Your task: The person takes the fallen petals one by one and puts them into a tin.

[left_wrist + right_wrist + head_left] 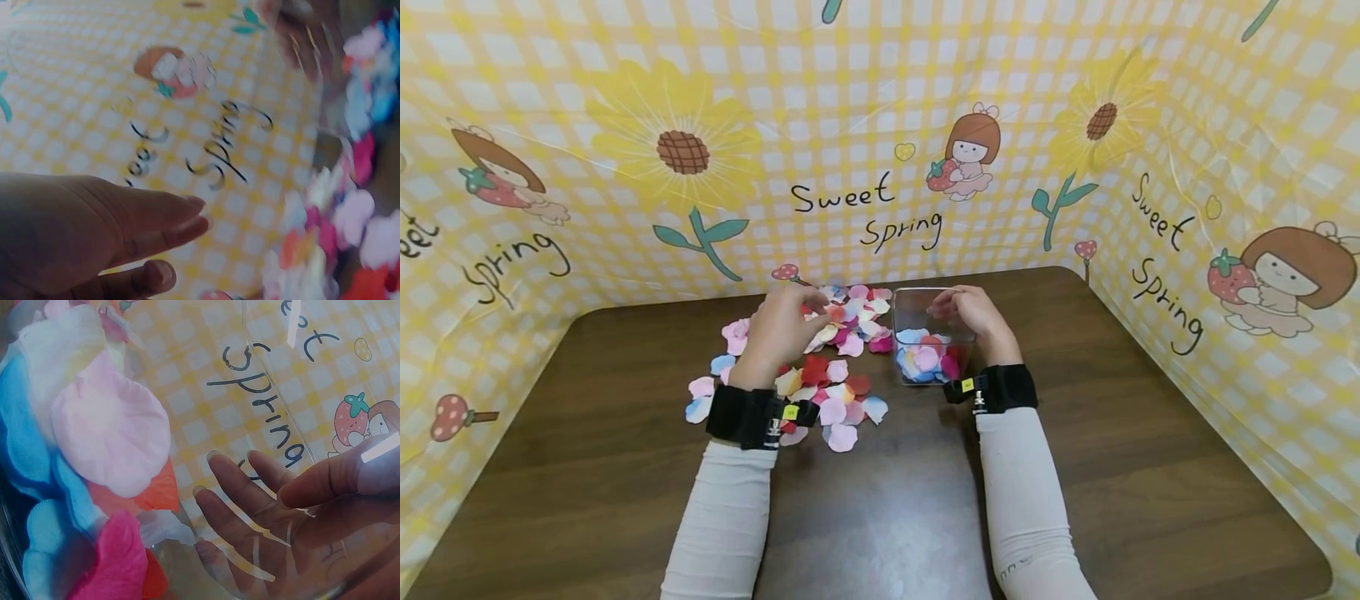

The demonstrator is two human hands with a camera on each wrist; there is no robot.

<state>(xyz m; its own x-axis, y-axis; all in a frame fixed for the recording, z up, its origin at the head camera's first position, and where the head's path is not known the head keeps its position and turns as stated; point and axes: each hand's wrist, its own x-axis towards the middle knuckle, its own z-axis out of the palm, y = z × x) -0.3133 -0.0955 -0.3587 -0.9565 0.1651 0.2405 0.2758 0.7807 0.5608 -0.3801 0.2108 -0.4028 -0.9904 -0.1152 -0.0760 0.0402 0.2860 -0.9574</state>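
My left hand (781, 327) hovers over the heap of loose fabric petals (831, 408), its thumb and fingertips near the farther petals. In the left wrist view the left hand (125, 231) shows thumb and fingers loosely extended, nothing between them. A clear plastic box (934, 289) stands right of the heap, with pink, blue, red and white petals (927, 358) in its bottom. My right hand (973, 312) is at the box's right upper rim. Seen through the clear wall in the right wrist view, the right hand's fingers (250, 494) are spread and relaxed, holding no petal.
The brown wooden table (1120, 467) carries the petals and box. Yellow checked cloth (850, 108) with flowers, cartoon figures and lettering hangs along the back and both sides. A few petals (700, 400) lie apart on the heap's left.
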